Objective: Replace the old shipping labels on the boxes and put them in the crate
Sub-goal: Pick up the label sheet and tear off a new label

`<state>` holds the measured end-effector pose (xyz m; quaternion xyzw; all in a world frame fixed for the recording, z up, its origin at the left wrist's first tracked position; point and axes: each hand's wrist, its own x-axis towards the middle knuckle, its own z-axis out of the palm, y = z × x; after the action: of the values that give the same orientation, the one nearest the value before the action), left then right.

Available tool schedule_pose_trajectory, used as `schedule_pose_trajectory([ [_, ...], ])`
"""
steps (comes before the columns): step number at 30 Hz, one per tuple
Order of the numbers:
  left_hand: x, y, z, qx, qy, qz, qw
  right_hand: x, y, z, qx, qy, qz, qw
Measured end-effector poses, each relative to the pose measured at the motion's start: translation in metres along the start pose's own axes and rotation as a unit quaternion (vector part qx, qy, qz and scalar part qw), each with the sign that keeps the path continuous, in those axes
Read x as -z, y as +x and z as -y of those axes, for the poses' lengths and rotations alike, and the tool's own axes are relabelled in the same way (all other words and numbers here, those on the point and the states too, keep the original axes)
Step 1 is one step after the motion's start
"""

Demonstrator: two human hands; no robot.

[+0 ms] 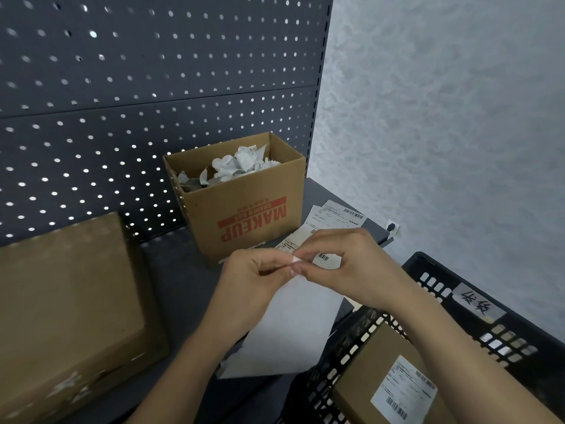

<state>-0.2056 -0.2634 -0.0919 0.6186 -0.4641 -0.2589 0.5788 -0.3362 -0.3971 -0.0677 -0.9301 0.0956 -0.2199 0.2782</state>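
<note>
Label sheet (293, 325) between scrap-filled carton (244, 206), crate (477, 304)

My label sheet (290, 325) hangs white and blank-backed between my hands, pinched at its top corner. More printed shipping labels (333, 218) lie flat on the bench by the open carton. A plain brown box (70, 301) sits at my left on the bench, its top scuffed with torn label residue. The black slatted crate (477, 304) at my right holds a box (376, 377) lying flat with a barcoded label (403, 390) stuck on top.
</note>
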Motion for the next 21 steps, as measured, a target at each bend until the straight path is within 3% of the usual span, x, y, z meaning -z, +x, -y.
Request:
schedule_pose_trajectory([
  [11,0.0,0.0007,-0.0003,0.02,0.009,-0.005,1.0,0.0007,0.0017,-0.0027,0.022,-0.018,-0.014,1.0],
  [17,0.003,-0.0023,0.0015,0.06,-0.003,0.015,0.998,0.002,0.0023,-0.0039,-0.046,0.033,-0.05,0.997],
  [21,0.0061,-0.0031,0.0069,0.084,0.038,-0.034,0.995,0.0047,0.0059,-0.0076,-0.11,0.056,-0.105,0.987],
])
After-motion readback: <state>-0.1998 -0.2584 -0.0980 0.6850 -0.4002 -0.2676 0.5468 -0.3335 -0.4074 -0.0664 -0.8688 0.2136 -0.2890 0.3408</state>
